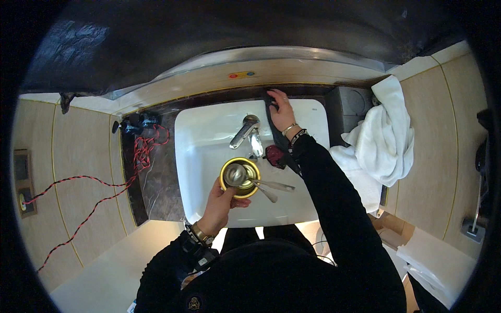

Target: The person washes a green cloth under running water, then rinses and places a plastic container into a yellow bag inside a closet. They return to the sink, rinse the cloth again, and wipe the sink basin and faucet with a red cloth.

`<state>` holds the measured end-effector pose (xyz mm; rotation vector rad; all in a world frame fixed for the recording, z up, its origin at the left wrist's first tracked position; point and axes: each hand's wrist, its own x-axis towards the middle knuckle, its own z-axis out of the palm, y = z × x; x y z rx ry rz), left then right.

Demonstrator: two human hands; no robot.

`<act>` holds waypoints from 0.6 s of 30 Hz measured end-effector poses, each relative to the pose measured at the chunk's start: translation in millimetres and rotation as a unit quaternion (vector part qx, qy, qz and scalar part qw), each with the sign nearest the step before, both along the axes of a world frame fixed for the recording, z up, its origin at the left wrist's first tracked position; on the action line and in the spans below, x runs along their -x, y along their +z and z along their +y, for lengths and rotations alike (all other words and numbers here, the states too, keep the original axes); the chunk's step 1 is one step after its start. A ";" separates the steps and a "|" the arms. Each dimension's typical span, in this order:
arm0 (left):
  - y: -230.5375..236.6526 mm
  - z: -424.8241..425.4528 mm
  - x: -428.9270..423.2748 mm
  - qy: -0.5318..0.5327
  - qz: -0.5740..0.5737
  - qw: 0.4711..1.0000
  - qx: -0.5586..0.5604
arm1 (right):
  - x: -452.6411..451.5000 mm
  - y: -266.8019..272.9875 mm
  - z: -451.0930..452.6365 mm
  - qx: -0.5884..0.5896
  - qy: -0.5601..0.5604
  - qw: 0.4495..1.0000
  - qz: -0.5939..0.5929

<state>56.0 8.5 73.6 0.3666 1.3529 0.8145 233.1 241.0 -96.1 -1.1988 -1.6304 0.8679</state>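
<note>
My left hand grips a gold-rimmed metal cup over the front of the white washbasin. Inside the cup lean a metal ladle or large spoon and another utensil, their handles sticking out to the right. At the back right rim, my right hand lies on a strip of dark cloth; whether its fingers pinch the cloth is unclear. The cloth runs down into the basin, partly hidden by my forearm. Beside it lies a small dark-red object, too unclear to name.
A chrome mixer tap stands at the basin's back. White towels are heaped at the right by a grey box. On the left counter lie a red-and-black twisted cord and dark blue items.
</note>
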 end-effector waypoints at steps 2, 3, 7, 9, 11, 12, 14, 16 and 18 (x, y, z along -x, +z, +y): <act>-0.9 -4.4 12.6 0.009 0.014 1.000 0.007 | 14.2 5.3 -9.5 0.042 0.047 0.998 0.006; -1.8 -5.5 18.3 0.018 0.013 1.000 0.002 | 17.6 7.3 -19.2 0.053 0.085 0.994 0.033; -6.0 -2.2 42.7 0.056 0.028 0.998 0.002 | 18.6 13.3 -60.0 -0.020 0.093 0.995 -0.022; -7.9 1.7 55.2 0.077 0.037 0.996 -0.010 | 15.4 13.7 -81.9 -0.040 0.093 0.994 -0.048; -10.5 7.3 68.3 0.099 0.031 0.994 -0.023 | 13.1 11.6 -102.0 -0.073 0.099 0.988 -0.090; -12.0 11.5 75.7 0.102 0.029 0.994 -0.032 | 12.5 9.8 -110.2 -0.063 0.109 0.983 -0.137; -14.5 16.6 89.7 0.107 0.026 0.993 -0.051 | 12.8 5.0 -126.2 -0.078 0.097 0.975 -0.186; -18.5 24.9 103.6 0.110 0.033 0.992 -0.060 | 11.5 -2.0 -139.9 -0.111 0.081 0.967 -0.216; -23.5 32.1 116.6 0.116 0.028 0.990 -0.071 | 6.9 -11.8 -152.2 -0.117 0.107 0.953 -0.257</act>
